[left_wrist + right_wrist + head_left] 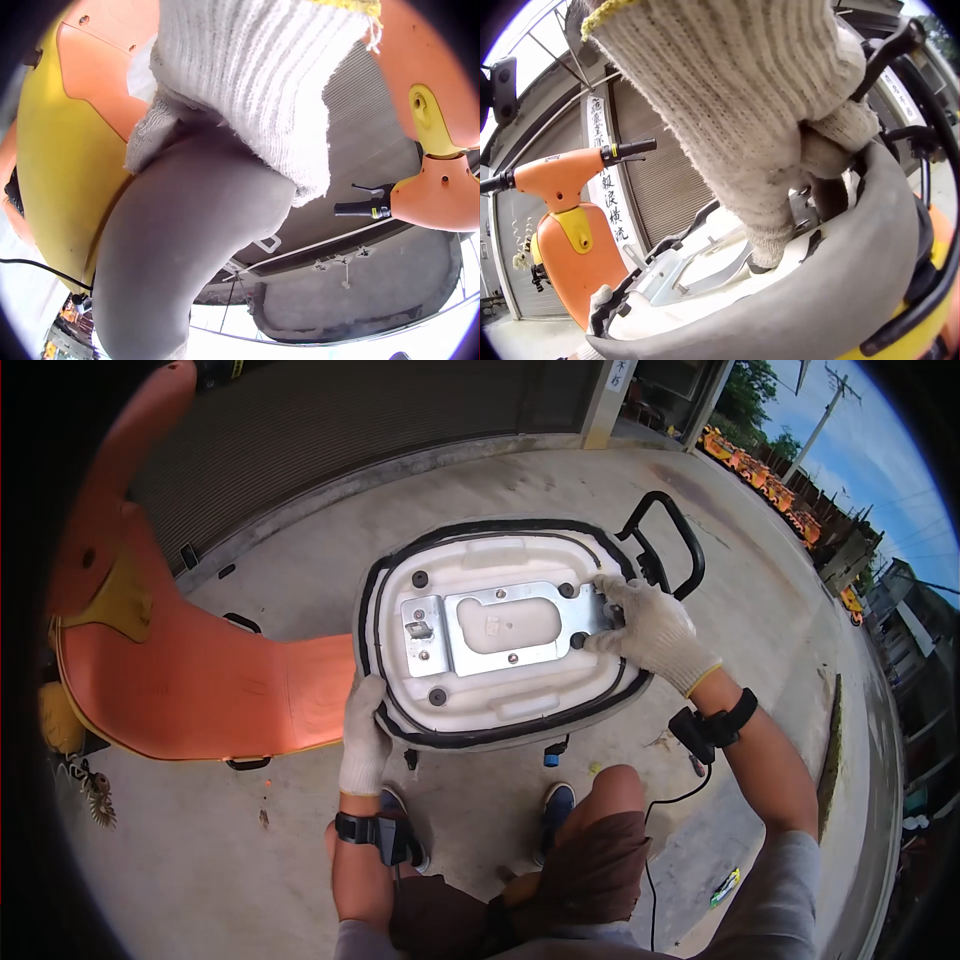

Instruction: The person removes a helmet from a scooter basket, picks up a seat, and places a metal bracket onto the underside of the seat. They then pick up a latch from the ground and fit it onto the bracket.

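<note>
An upturned scooter seat (465,695) shows its white underside, black rim seal and grey cover. A silver metal bracket (550,652) with a cut-out is screwed across its middle, among black rubber stops. My gloved left hand (364,735) grips the seat's near left edge, thumb on top; in the left wrist view its fingers wrap the grey cover. On the other side, my gloved right hand (645,625) pinches the bracket's right end between thumb and fingers. In the right wrist view those fingers reach down over the seat rim, partly hiding the bracket end.
The orange scooter body (215,690) extends left from beneath the seat, its handlebar (570,169) upright. A black grab rail (690,545) rises behind the right hand. My shoes (558,805) stand on concrete below. A cable (650,860) hangs from the right wrist camera.
</note>
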